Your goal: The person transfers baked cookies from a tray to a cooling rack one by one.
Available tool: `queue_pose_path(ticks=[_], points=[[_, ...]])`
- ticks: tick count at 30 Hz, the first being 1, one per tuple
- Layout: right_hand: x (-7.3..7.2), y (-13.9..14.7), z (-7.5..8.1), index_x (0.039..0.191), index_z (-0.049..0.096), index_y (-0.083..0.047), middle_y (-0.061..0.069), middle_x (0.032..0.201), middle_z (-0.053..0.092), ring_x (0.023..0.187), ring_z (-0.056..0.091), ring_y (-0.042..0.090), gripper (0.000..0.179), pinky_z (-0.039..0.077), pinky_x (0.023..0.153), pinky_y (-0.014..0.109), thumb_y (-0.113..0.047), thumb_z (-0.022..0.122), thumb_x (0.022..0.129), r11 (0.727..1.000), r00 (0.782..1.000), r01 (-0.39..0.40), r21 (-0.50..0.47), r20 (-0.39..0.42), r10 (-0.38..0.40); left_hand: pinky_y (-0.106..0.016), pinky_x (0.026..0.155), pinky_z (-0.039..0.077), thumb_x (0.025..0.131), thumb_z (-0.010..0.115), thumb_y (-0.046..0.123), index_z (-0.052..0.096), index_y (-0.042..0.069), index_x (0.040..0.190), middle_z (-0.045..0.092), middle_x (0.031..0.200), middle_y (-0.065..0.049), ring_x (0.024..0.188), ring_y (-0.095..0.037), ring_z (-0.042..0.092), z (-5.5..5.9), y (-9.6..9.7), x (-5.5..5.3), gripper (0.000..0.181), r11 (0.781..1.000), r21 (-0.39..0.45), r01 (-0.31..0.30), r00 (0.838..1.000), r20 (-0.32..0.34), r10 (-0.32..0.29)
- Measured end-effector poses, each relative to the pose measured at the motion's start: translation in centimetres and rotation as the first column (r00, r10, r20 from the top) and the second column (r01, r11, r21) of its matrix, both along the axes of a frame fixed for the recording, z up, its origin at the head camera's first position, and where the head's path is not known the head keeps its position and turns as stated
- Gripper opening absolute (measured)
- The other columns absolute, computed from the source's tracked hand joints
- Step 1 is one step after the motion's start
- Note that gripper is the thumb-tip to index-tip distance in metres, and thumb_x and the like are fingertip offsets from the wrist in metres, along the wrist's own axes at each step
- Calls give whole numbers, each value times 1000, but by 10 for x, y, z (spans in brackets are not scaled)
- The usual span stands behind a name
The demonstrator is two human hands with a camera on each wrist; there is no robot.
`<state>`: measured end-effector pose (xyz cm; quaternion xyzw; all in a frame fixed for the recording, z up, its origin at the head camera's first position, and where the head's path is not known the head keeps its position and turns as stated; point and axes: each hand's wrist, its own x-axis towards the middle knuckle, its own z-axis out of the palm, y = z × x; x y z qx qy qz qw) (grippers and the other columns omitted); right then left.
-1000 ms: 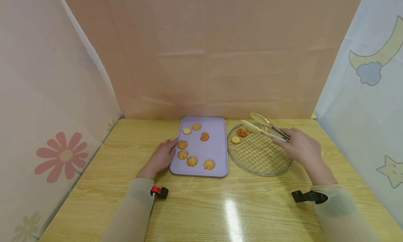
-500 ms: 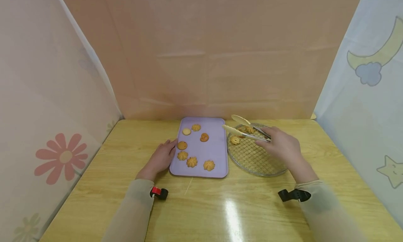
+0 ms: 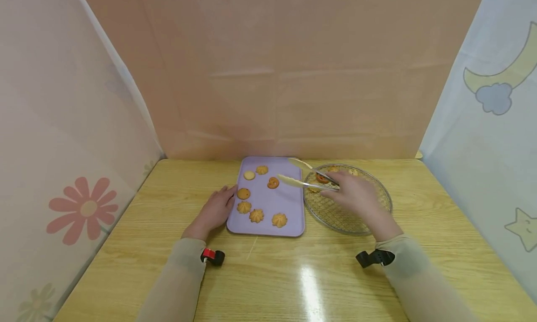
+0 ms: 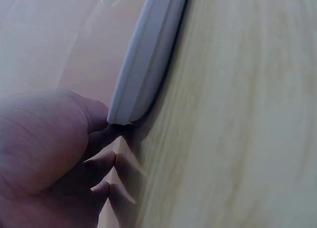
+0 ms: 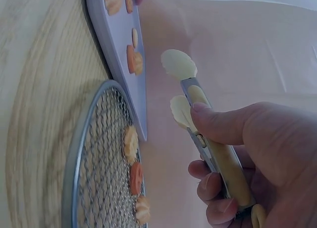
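My left hand (image 3: 214,208) holds the left edge of a lilac tray (image 3: 289,201); in the left wrist view its thumb and index finger meet at the tray's rim (image 4: 141,65). Several cookies lie on the tray, among them flower-shaped ones (image 3: 279,220), plain round ones (image 3: 249,175) and a brown pretzel-shaped cookie (image 3: 273,182). My right hand (image 3: 356,196) grips a pair of tongs (image 3: 293,182) with cream tips. The tips stand apart, with nothing between them, and overlap the tray's right part in the head view.
Right beside the tray lies a round wire mesh rack (image 3: 344,217), partly hidden under my right hand and the tongs. Several cookies sit along its far side, including a brown pretzel-shaped one (image 5: 136,177). A cloth backdrop (image 3: 277,79) stands behind the wooden table (image 3: 268,275).
My right hand has carried the tongs leftward, from over the rack to over the tray's right side. My left hand stays at the tray's edge.
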<state>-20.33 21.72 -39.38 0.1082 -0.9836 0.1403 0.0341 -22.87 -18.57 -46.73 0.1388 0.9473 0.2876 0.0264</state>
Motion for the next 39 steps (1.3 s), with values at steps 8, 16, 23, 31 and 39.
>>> queue_pose_path(ticks=[8,16,23,31,39], points=[[-7,-17,-10,155,65,-13,22,152,64,117,72,49,66,61,79,66,-50,77,102,999,999,-44,-3,-20,44,-60,135,16,118,48,13,46,1,167,51,166,-22,162,-45,32,0,0,-3,50,1000,-28,-2,1000,18,3],[-12,-26,-18,151,69,-14,21,146,68,114,74,45,61,63,74,59,-46,81,100,997,996,-78,15,-50,78,-65,133,19,118,50,16,49,1,165,54,163,-23,160,-48,35,-13,-5,-10,49,1000,8,17,1000,-23,-17],[-15,-33,-20,146,73,-16,15,138,73,104,76,41,59,61,69,55,-46,85,97,996,995,-89,24,-50,90,-65,133,20,118,50,18,50,3,165,54,163,-23,160,-49,34,-15,-5,-11,50,1000,13,12,1000,-14,-11],[-18,-35,-22,149,72,-15,18,144,70,108,75,40,61,61,68,53,-46,84,98,995,996,-85,45,-31,87,-66,133,20,118,49,15,49,0,165,53,163,-25,160,-50,34,-9,-3,-7,49,1000,-13,12,1000,-12,-12],[-20,-35,-25,149,72,-16,15,138,73,102,75,32,60,60,66,51,-46,84,98,995,997,-79,55,-21,80,-63,134,18,118,49,14,47,1,166,52,165,-24,161,-48,32,-2,-1,-3,50,1000,-18,8,1000,12,-8]])
